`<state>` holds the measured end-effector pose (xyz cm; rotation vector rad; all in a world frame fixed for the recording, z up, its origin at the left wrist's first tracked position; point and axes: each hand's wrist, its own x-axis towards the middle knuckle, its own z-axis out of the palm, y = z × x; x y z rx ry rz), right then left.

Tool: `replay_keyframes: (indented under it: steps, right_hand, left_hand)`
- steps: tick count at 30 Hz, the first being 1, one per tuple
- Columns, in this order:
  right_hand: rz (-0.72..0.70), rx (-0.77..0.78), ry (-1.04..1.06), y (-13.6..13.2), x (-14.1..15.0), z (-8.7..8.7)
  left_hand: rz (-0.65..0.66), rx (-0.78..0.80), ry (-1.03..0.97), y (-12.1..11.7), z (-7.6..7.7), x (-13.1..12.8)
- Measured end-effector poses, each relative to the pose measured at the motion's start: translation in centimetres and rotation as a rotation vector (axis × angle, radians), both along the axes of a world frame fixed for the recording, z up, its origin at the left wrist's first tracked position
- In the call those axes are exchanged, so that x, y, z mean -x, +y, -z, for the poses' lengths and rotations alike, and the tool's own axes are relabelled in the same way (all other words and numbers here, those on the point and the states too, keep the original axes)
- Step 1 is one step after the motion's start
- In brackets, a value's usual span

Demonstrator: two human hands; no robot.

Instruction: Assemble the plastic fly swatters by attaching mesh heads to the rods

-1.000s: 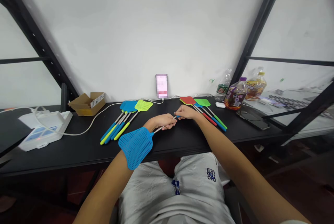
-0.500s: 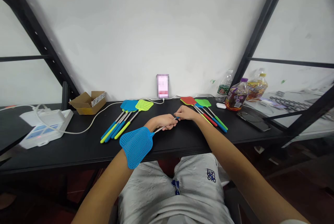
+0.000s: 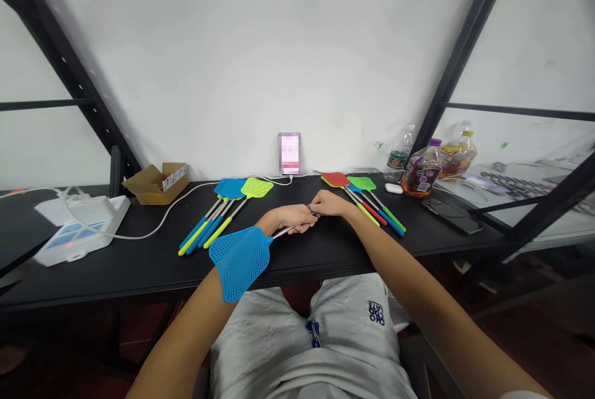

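A blue fly swatter (image 3: 244,261) is held over the front of the black desk, its perforated head lying across my left forearm. My left hand (image 3: 296,218) wraps round the thin metal shaft. Close against it, my right hand (image 3: 327,203) pinches the handle end, most of which is hidden by the fingers. To the left lies a group of swatters with blue heads (image 3: 230,188) and a yellow-green swatter (image 3: 255,188) on top. On the right are a red swatter (image 3: 335,179) and a green swatter (image 3: 362,184), with blue and yellow ones partly covered.
A phone (image 3: 290,154) with a lit screen leans on the wall, cabled. An opened cardboard box (image 3: 155,185) and a white device (image 3: 83,232) stand left. On the right are several bottles (image 3: 422,168), a white case (image 3: 393,188) and a dark phone (image 3: 452,216).
The held swatter's head has shifted slightly left along my forearm. My right hand has moved slightly left and down, covering more of the handle end.
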<state>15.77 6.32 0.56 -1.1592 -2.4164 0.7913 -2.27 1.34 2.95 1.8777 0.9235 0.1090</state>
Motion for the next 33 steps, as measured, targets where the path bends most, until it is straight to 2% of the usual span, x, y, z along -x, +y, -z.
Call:
replay_keyframes:
  steps: [7, 12, 15, 20, 25, 29, 31, 33]
  right_hand:
    - [-0.025, 0.001, 0.023, 0.0, 0.5, 0.2]
    - [-0.023, -0.054, 0.029, -0.1, 0.6, 0.5]
    - [-0.011, -0.029, 0.048, 0.0, 0.4, 0.5]
    - [-0.021, 0.065, 0.13, 0.0, -0.3, 0.0]
    - [0.188, 0.032, 0.186, 0.6, -1.5, -0.3]
    - [0.332, -0.017, 0.259, 1.7, -2.2, 0.2]
    - [0.409, -0.055, 0.296, 2.4, -2.5, 0.4]
    - [0.491, -0.099, 0.319, 2.9, -2.8, 0.5]
  left_hand:
    - [-0.021, 0.044, -0.02, 0.2, 0.1, 0.0]
    - [-0.039, 0.068, -0.054, 0.4, 0.1, 0.2]
    - [-0.051, 0.077, -0.086, 0.7, 0.4, 0.5]
    - [-0.266, 0.189, -0.257, 1.4, 0.9, 0.6]
    - [-0.368, 0.229, -0.408, 2.7, 0.5, 1.6]
    - [-0.41, 0.344, -0.714, 3.5, -0.1, 3.5]
    - [-0.437, 0.341, -0.823, 3.5, -0.2, 4.3]
    - [-0.54, 0.296, -0.939, 3.4, -0.3, 4.7]
